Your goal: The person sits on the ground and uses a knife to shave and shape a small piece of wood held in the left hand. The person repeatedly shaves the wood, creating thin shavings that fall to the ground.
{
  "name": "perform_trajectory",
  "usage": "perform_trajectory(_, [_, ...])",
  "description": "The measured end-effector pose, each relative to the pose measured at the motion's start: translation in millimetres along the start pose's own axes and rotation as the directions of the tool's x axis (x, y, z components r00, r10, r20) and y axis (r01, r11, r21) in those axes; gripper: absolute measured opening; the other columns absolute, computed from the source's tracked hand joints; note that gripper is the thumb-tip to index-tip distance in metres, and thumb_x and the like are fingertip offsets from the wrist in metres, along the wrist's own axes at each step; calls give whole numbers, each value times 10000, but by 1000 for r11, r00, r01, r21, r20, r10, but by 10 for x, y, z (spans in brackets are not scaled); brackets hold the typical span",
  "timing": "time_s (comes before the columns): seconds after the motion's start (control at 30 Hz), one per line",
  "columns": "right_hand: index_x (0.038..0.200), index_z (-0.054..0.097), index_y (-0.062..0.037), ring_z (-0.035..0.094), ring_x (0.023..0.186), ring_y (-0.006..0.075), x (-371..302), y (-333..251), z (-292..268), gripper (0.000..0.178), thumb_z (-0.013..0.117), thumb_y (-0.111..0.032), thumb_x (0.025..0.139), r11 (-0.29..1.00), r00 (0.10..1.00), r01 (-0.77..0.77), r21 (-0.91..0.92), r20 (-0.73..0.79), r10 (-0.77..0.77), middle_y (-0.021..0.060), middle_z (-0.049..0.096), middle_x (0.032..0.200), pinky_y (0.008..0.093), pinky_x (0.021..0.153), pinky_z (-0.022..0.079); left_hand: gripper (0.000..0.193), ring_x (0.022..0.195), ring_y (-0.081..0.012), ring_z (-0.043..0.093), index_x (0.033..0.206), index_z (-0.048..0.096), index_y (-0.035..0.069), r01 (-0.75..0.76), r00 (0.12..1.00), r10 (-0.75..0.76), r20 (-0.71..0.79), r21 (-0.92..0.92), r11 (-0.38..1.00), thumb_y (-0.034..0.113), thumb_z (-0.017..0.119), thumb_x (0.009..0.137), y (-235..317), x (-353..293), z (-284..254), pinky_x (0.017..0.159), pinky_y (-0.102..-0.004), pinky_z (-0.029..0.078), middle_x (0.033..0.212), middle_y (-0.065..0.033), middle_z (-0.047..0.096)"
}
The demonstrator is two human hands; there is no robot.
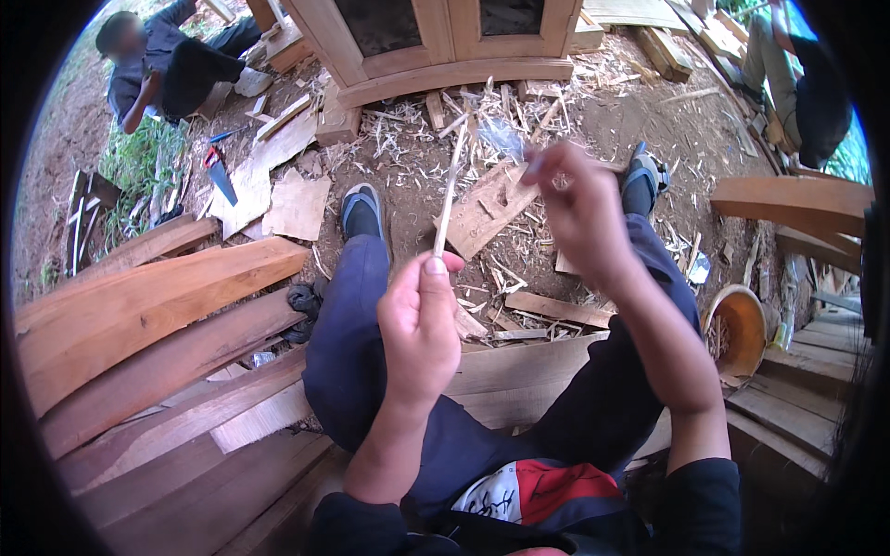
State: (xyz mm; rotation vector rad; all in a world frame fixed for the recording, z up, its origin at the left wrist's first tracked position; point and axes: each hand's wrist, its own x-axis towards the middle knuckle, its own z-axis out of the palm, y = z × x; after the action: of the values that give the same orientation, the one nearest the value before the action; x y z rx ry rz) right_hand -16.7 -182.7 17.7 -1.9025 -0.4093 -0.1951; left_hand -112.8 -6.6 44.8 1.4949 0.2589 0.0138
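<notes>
My left hand (420,320) is closed, pinching the lower end of a thin pale wooden stick (451,199) between thumb and forefinger. The stick points up and away from me. To its right, my right hand (586,215) is raised with curled fingers, blurred by motion. A bluish-white, see-through smear (501,139) lies just beyond its fingertips; whether the hand holds it is unclear. Below both hands, a wooden block (487,211) with cut-out holes rests on the ground between my feet, apart from either hand.
A wooden cabinet frame (445,69) stands ahead among shavings. Thick planks (167,287) lie at left, near a handsaw (220,176). A tipped orange bucket (737,329) is at right. One person (176,65) sits far left, another (807,83) is far right.
</notes>
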Motion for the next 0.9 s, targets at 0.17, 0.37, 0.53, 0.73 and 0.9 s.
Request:
perform_trajectory(0.17, [1044, 602, -54, 673, 802, 375, -307, -258, 291, 225, 659, 6, 835, 986, 966, 164, 17, 202, -164, 165, 668, 881, 438, 651, 534, 269, 526, 9, 299, 1023, 595, -14, -47, 999, 47, -2, -34, 998, 201, 437, 1061, -52, 13, -41, 470, -212, 236, 609, 92, 375])
perform_trajectory(0.37, [1044, 607, -54, 672, 801, 383, -185, -120, 223, 221, 652, 14, 839, 975, 966, 219, -25, 143, -214, 173, 670, 850, 429, 649, 536, 280, 460, 12, 279, 1039, 587, -16, -67, 998, 67, 5, 62, 996, 222, 442, 1058, -57, -1, -15, 415, -200, 212, 567, 95, 354])
perform_trajectory(0.53, [1107, 577, -53, 701, 762, 275, 205, 336, 91, 175, 583, -49, 932, 967, 963, -245, -74, -130, 235, 152, 700, 879, 396, 630, 531, 269, 466, 17, 291, 1037, 593, -5, -76, 994, 72, 82, 48, 996, 222, 450, 1056, -27, -135, 160, 420, -188, 219, 567, 98, 359])
perform_trajectory(0.73, [1168, 520, -39, 656, 795, 204, 161, 232, -205, 184, 493, -150, 1024, 942, 922, -326, 76, -194, 335, 161, 689, 927, 345, 672, 507, 267, 473, 22, 292, 1060, 603, -4, -6, 1000, 6, 22, 0, 1000, 228, 470, 1052, -42, -28, 24, 423, -181, 219, 593, 101, 371])
perform_trajectory(0.9, [1327, 420, -23, 524, 682, 72, -94, -161, 22, 403, 572, -193, 995, 841, 937, -334, 425, 49, 347, 97, 627, 968, 216, 540, 428, 275, 570, 18, 363, 1159, 631, -22, -131, 991, 124, 57, 145, 981, 201, 534, 1031, -75, 28, -38, 484, -185, 274, 663, 92, 458])
